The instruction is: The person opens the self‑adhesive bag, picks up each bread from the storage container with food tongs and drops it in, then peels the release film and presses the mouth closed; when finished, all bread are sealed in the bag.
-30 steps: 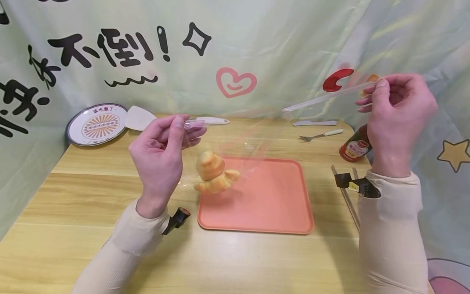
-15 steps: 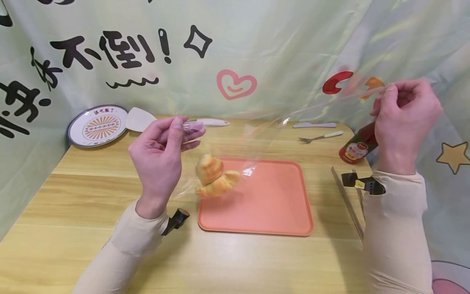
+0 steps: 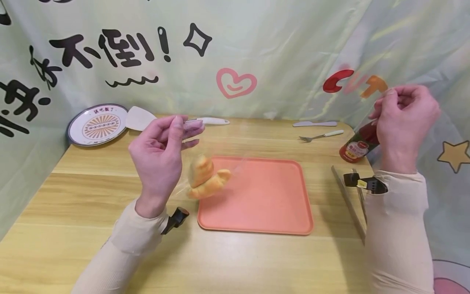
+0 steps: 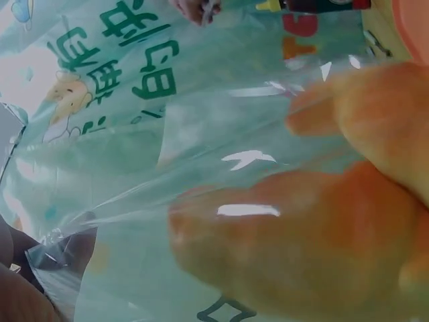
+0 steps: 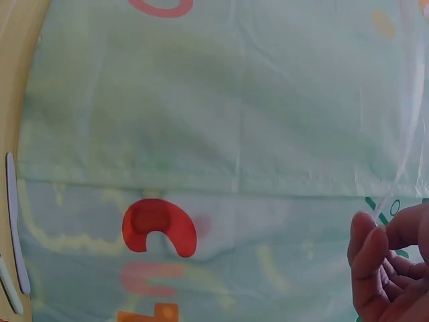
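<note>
R hand point(image 3: 408, 122) lower, bread pcs. point(image 3: 210, 185) shifted L vs. 1 s ago. R fingers pinch clear strip point(image 5: 408, 147); L hand point(image 3: 158, 153), fingers pinching clear bag point(image 4: 248, 159). Both pcs. inside bag, over far-L corner of tray point(image 3: 260, 196). Farther on surface point(image 3: 235, 261): sauce btl. point(image 3: 356, 149), fork point(image 3: 321, 136); plate point(image 3: 98, 125) far L.

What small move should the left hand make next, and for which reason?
Probably the left hand should shift the clear bag slightly rightward: in the head view, the bread inside it overlaps the left edge of the tray, not its middle.
</note>
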`<state>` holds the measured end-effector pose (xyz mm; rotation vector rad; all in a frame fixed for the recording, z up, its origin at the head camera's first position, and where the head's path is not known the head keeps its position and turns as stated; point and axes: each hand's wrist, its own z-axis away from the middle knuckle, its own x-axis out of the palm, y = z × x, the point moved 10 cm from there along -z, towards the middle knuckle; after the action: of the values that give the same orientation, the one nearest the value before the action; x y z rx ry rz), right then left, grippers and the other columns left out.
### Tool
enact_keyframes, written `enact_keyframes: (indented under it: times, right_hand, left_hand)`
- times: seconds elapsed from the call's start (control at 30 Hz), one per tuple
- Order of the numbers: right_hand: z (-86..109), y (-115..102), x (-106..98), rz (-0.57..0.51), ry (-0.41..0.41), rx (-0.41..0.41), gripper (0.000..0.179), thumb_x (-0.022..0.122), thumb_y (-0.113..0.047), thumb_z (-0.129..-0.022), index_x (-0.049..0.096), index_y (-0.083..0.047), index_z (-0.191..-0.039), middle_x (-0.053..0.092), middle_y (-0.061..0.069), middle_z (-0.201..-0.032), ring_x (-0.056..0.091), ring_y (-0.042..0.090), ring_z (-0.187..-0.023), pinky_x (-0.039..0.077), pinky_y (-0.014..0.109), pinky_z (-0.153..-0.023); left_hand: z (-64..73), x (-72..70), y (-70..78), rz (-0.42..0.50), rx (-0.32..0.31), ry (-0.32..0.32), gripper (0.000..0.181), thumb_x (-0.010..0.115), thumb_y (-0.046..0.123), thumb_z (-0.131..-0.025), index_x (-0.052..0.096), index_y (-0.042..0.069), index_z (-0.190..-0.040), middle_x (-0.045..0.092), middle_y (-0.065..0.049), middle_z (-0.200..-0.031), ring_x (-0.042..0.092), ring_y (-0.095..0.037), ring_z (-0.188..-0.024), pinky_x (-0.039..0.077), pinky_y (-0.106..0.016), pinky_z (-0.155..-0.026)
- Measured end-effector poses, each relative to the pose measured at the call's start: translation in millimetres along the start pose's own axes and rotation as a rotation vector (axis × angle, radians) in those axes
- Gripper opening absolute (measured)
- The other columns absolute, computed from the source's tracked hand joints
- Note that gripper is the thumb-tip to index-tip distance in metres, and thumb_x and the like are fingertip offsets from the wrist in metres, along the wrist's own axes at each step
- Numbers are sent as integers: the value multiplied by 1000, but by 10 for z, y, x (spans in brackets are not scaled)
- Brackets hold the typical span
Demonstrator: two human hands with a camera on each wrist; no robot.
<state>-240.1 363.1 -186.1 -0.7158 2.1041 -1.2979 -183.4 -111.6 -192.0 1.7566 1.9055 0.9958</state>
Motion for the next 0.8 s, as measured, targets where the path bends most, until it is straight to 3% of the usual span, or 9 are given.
enact_keyframes:
  times: [0.23, 0.33, 0.5, 0.63, 0.8]
  right_hand:
    - [41, -4, 112, -22, -148, 11, 7, 60, -13, -96, 62, -7, -96, 66, 1, -76, 61, 9, -49, 52, 19, -44]
    - [67, 7, 105, 14, -180, 11, 7, 59, -13, -97, 62, -7, -95, 66, 0, -76, 61, 9, -49, 52, 19, -44]
    - [128, 153, 126, -54, -255, 89, 5, 62, -9, -95, 65, -6, -96, 69, 1, -76, 61, 12, -48, 51, 19, -44]
    - [232, 329, 169, -172, -331, 170, 7, 70, -8, -91, 68, -4, -97, 73, 4, -81, 62, 15, -48, 53, 20, -46]
    - [381, 527, 217, -406, -431, 260, 28, 76, -11, -85, 64, 6, -103, 74, 14, -94, 71, 23, -63, 58, 28, -60]
  left_hand:
    - [-9, -32, 70, -52, 44, 6, 16, 61, 2, -97, 67, -13, -97, 73, -19, -89, 72, -32, -81, 59, -37, -63]
    - [-11, -32, 66, -52, 42, 9, 16, 61, 2, -97, 67, -13, -97, 73, -18, -89, 72, -32, -81, 59, -38, -63]
    - [-10, -38, 55, -48, 40, 15, 16, 61, 2, -97, 67, -13, -96, 73, -18, -89, 72, -32, -80, 59, -38, -62]
    - [-9, -46, 46, -41, 36, 15, 16, 61, 2, -97, 67, -13, -96, 73, -19, -89, 72, -33, -80, 59, -37, -62]
    - [-4, -52, 30, -43, 29, 12, 16, 61, 2, -97, 67, -13, -96, 73, -19, -88, 72, -32, -80, 59, -37, -62]
